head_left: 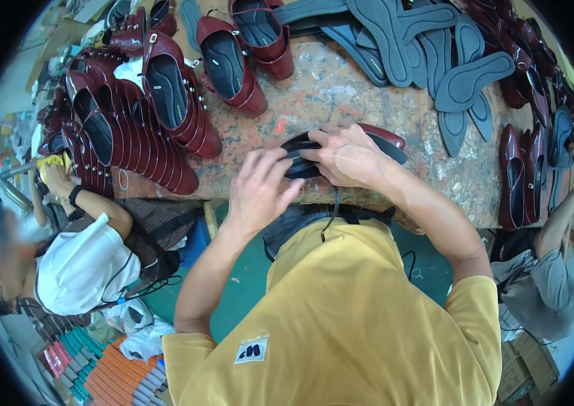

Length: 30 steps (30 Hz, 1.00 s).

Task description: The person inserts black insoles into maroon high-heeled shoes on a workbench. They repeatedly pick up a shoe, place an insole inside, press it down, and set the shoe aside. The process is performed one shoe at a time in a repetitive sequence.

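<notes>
1. Near the bench's front edge, before the wearer's torso, lies a burgundy shoe [387,134] of glossy, patent-like material, with a dark lining; one end points right.
2. The right hand [345,157] is laid across it, bent fingers reaching into the opening; whether it grips or only presses, I cannot tell. It covers the shoe's middle.
3. The left hand [258,184] is loosely spread, thumb away from the fingers, its fingertips at the shoe's left end; actual contact is hard to make out.
4. Right of the right hand juts a flat, matte dark-grey piece [393,150], probably an insole, partly hidden by that hand.
5. The workbench [314,91] has a scuffed, mottled surface, flecked with reddish and pale patches.
6. Beyond the hands, grey insoles [380,42] with rounded ends and narrow waists overlap in a heap, cut off at the top.
7. To the left, shiny burgundy shoes [148,159] nest in tight rows, their inner parts mostly covered; nearby block-heeled shoes [240,78] have buckled straps.
8. At the sides, a co-worker in white [84,267] and another in grey [537,291] are warped by the fisheye rim.
</notes>
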### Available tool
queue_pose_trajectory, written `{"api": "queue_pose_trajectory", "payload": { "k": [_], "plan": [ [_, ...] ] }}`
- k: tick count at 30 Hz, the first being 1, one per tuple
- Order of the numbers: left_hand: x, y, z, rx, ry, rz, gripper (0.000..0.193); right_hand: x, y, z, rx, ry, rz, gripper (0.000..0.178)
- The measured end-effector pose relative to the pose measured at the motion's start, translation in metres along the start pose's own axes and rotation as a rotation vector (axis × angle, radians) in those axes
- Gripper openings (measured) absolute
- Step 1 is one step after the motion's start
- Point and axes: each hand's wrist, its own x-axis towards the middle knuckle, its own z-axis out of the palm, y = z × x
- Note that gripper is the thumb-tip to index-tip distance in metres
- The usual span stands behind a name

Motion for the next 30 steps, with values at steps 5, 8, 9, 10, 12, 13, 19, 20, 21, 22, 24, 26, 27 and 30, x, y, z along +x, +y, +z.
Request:
{"api": "queue_pose_trajectory", "payload": {
  "k": [5, 8, 9, 10, 12, 13, 19, 20, 21, 22, 24, 26, 27, 30],
  "plan": [
    [0.007, -0.007, 0.012, 0.256, -0.301, 0.035, 0.058, -0.024, 0.007, -0.015, -0.194, 0.16, 0.121, 0.046],
    [0.007, -0.017, 0.01, 0.253, -0.309, 0.127, 0.06, -0.037, 0.01, -0.012, -0.224, 0.174, 0.283, 0.054],
    [0.017, -0.011, 0.002, 0.279, -0.349, 0.174, 0.063, -0.041, 0.009, -0.009, -0.234, 0.159, 0.328, 0.056],
    [0.026, -0.008, 0.0, 0.311, -0.38, 0.214, 0.065, -0.036, 0.006, -0.014, -0.214, 0.048, 0.383, 0.057],
    [0.041, 0.002, 0.019, 0.238, -0.341, 0.286, 0.072, -0.037, 0.007, -0.012, -0.228, 0.107, 0.356, 0.058],
    [0.045, 0.004, 0.028, 0.207, -0.319, 0.314, 0.075, -0.038, 0.009, -0.012, -0.233, 0.139, 0.333, 0.059],
    [0.04, 0.003, 0.033, 0.295, -0.36, 0.268, 0.083, -0.094, 0.005, -0.012, 1.286, 0.42, 0.971, 0.048],
    [0.043, 0.004, 0.033, 0.271, -0.373, 0.253, 0.083, -0.086, -0.008, 0.006, 0.918, 0.505, 0.809, 0.047],
    [0.047, 0.006, 0.033, 0.255, -0.388, 0.238, 0.082, -0.065, -0.029, 0.023, 0.555, 0.573, 0.634, 0.047],
    [0.054, 0.007, 0.026, 0.293, -0.557, 0.218, 0.076, -0.047, -0.048, 0.024, -0.001, 0.561, 0.395, 0.04],
    [0.051, 0.004, 0.024, 0.229, -0.568, 0.245, 0.071, -0.027, -0.056, 0.039, -0.049, 0.483, 0.467, 0.027],
    [0.045, -0.016, 0.031, 0.143, -0.361, 0.319, 0.067, -0.026, -0.034, 0.028, -0.095, 0.374, 0.565, 0.021],
    [0.045, -0.016, 0.023, 0.116, -0.34, 0.373, 0.067, -0.031, -0.022, 0.026, -0.104, 0.331, 0.595, 0.018],
    [0.046, -0.022, 0.02, 0.182, -0.339, 0.512, 0.074, -0.044, -0.016, 0.028, -0.035, 0.216, 0.449, 0.033]
  ]
}}
